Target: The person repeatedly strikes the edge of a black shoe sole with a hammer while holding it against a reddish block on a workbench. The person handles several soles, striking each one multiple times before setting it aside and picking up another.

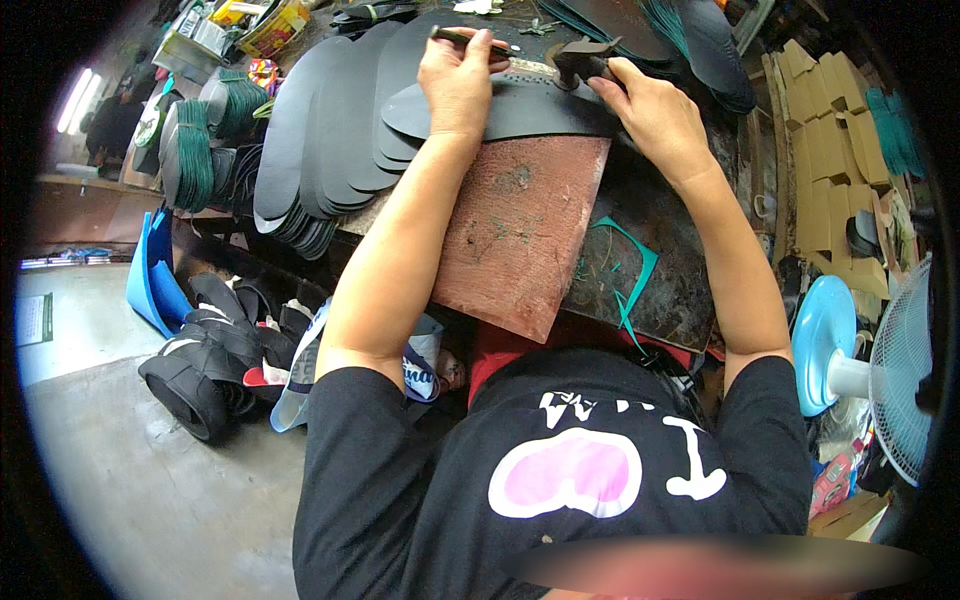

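Note:
My left hand [458,88] is closed around a slim dark rod-shaped tool [448,36] above the far part of the bench. My right hand [655,118] grips a hammer [574,66], whose dark metal head is close to the left hand; most of its handle is hidden. Under both hands lies a black sole-shaped sheet [550,112] with small holes along its far side. Between the tools shows a pale narrow piece [533,68] that I cannot make out. A worn reddish-brown board [520,240] sits on the near side of the sheet.
Overlapping black soles [345,115] fan out at the left, beside tied green-edged bundles [192,160]. More dark soles [715,55] are stacked at far right. Green scraps [640,270] lie on the dark bench [675,300]. A fan [895,375] and cardboard boxes [825,150] stand right.

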`<state>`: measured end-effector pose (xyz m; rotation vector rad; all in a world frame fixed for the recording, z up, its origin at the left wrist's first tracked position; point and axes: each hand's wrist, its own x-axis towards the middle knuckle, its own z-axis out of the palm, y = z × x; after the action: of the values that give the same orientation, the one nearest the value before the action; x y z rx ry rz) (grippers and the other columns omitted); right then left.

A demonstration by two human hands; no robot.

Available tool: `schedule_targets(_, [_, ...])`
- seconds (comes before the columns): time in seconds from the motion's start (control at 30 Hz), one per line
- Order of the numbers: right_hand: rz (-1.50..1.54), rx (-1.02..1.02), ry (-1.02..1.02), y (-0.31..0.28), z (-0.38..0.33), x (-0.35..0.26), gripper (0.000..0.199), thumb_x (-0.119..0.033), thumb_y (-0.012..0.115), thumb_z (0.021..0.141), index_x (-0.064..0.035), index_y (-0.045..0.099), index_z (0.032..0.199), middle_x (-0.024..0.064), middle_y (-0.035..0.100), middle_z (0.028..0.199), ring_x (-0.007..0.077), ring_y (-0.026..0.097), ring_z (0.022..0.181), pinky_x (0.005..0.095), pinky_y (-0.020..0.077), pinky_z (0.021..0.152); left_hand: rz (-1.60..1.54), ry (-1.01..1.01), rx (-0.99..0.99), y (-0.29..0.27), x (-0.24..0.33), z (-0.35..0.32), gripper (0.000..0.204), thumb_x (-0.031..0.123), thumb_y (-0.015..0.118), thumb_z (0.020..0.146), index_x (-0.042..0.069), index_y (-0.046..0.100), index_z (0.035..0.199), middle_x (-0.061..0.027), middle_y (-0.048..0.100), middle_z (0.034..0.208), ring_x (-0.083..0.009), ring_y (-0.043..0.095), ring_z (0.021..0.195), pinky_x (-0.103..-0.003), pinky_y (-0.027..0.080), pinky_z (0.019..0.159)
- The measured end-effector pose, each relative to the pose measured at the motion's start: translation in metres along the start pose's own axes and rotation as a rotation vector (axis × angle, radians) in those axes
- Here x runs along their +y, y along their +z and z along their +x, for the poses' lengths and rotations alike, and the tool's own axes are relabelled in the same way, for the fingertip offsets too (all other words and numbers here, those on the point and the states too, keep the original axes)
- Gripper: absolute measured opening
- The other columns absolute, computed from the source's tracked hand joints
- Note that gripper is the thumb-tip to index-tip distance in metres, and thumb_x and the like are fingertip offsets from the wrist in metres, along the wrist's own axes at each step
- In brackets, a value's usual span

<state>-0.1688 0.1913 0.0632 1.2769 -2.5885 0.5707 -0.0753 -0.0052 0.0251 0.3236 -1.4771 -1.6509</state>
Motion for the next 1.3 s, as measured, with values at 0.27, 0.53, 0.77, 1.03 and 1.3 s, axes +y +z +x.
schedule_targets(0.27, [-0.006,-0.005,-0.012,0.005,0.005,0.008,0.039,-0.052,0.049,0.096,-0.0172,0.062,0.106,0.0192,0.069,0.084,0.0404,0.067,0.085,0.0508,0.0539,0.072,0.241,-0.141,-0.166,-0.017,-0.007,0.004,0.015,0.009,0.066,0.093,-0.003,0.059,0.099,-0.0129,0.069,0.09,-0.0167,0.069,0.079,-0.027,0.061,0.066])
schedule_targets(0.53, [0.658,0.371,-0.19,-0.07,0.006,-0.025,0.03,-0.027,0.06,0.099,0.0014,0.063,0.105,-0.0014,0.056,0.068,0.0046,0.049,0.058,0.0221,0.0388,0.05,0.459,0.086,-0.198,-0.01,-0.006,-0.002,0.016,0.011,0.072,0.086,-0.001,0.064,0.091,-0.0121,0.071,0.081,-0.0164,0.07,0.071,-0.03,0.057,0.064])
schedule_targets(0.77, [0.221,0.12,-0.063,-0.024,0.013,-0.008,0.035,-0.039,0.058,0.096,-0.0114,0.061,0.117,0.0147,0.07,0.093,0.0356,0.066,0.083,0.0375,0.0514,0.071,0.972,0.517,-0.185,0.002,-0.008,-0.007,0.014,0.015,0.069,0.088,0.003,0.062,0.093,-0.0152,0.07,0.08,-0.0304,0.069,0.071,-0.037,0.054,0.065])
schedule_targets(1.03, [0.039,-0.043,0.041,0.006,0.001,0.017,0.044,-0.053,0.051,0.095,-0.0146,0.062,0.115,0.0168,0.07,0.092,0.0405,0.065,0.091,0.0474,0.051,0.077,0.142,-0.13,-0.082,-0.002,-0.007,-0.003,0.012,0.007,0.063,0.093,-0.004,0.059,0.092,-0.0125,0.07,0.084,-0.0157,0.07,0.072,-0.026,0.06,0.062])
schedule_targets(1.3, [0.486,0.246,-0.209,-0.056,0.001,-0.014,0.024,-0.03,0.063,0.096,-0.0114,0.065,0.11,0.0103,0.063,0.075,0.0075,0.055,0.065,0.0271,0.048,0.061,0.402,-0.008,-0.177,-0.001,-0.01,-0.002,0.015,0.01,0.071,0.087,0.0,0.062,0.093,-0.0109,0.071,0.077,-0.0178,0.07,0.068,-0.031,0.056,0.063])
